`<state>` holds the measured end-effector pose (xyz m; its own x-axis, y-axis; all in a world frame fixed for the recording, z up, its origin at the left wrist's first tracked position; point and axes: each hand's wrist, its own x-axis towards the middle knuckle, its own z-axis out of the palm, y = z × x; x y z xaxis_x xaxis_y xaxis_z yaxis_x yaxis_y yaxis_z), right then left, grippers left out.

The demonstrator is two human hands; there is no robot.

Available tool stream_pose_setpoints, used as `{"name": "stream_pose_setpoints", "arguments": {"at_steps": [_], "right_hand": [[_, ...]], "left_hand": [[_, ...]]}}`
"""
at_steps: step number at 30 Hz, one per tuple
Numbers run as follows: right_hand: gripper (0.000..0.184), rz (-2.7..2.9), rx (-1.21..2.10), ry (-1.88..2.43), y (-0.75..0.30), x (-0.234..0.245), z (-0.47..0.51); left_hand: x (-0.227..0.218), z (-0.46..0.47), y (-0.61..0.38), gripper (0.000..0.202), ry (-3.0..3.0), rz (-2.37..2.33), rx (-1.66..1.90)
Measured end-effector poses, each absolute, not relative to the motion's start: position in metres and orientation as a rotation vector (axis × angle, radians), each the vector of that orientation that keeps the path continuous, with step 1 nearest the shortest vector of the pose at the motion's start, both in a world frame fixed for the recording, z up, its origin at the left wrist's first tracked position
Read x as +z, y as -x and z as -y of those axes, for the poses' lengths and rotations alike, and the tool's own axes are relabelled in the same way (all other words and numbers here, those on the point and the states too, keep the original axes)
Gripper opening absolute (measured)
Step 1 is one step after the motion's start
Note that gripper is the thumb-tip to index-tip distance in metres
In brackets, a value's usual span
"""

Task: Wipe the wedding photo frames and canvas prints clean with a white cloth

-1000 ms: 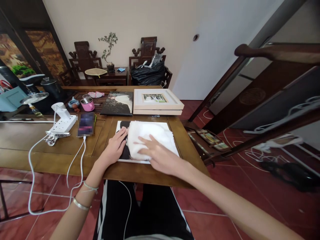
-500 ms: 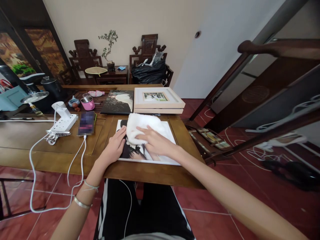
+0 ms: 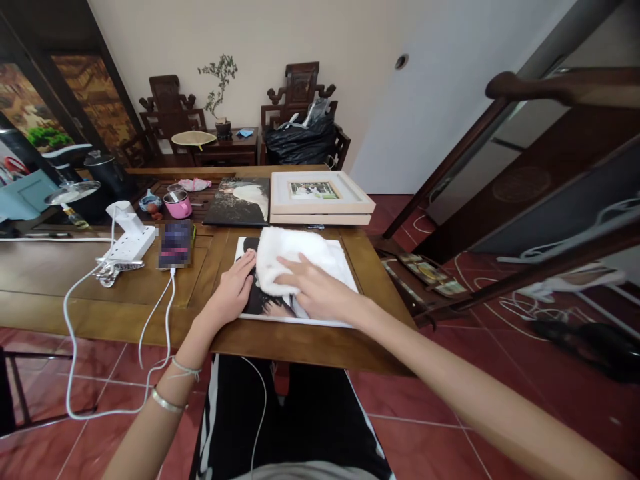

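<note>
Cloth lies on photo panel — right hand atop.

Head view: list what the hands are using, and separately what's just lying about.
In use:
white cloth, under the right hand
white-edged picture, under the cloth and left hand

Lying about:
phone
power strip
pink cup
dark picture
stacked pale frames

The left hand is held palm down, its fingers extended forward and close together. Right of those fingers, the right hand is laid palm down, fingers parted. Behind the fingers, left forearm and right forearm are angled outward.
</note>
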<state>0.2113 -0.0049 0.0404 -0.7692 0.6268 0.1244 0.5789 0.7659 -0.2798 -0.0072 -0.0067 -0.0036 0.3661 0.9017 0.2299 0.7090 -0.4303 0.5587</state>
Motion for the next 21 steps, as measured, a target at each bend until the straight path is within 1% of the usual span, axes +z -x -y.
{"name": "stream_pose_setpoints", "arguments": {"at_steps": [2, 4, 8, 13, 16, 19, 21], "right_hand": [[0.063, 2.792, 0.343, 0.879, -0.216, 0.04, 0.038], [0.062, 2.817, 0.373, 0.811, -0.219, 0.04, 0.067], [0.057, 2.818, 0.387, 0.796, -0.224, 0.039, 0.089], [0.062, 2.745, 0.327, 0.942, -0.229, 0.036, 0.048], [0.057, 2.697, 0.268, 1.085, -0.225, 0.035, 0.013], [0.057, 2.678, 0.247, 1.16, -0.209, 0.036, -0.01], [0.057, 2.723, 0.251, 1.102, -0.195, 0.036, -0.012]], "left_hand": [[-0.003, 0.007, 0.006, 0.048, -2.265, -1.411, 0.723], [-0.001, 0.009, 0.005, 0.048, -2.258, -1.429, 0.714], [0.002, 0.011, 0.005, 0.048, -2.243, -1.456, 0.688], [-0.001, 0.01, 0.006, 0.048, -2.241, -1.429, 0.724], [-0.004, 0.009, 0.007, 0.047, -2.248, -1.402, 0.792], [-0.003, 0.01, 0.007, 0.046, -2.262, -1.367, 0.926], [-0.002, 0.011, 0.007, 0.044, -2.253, -1.347, 1.058]]}}
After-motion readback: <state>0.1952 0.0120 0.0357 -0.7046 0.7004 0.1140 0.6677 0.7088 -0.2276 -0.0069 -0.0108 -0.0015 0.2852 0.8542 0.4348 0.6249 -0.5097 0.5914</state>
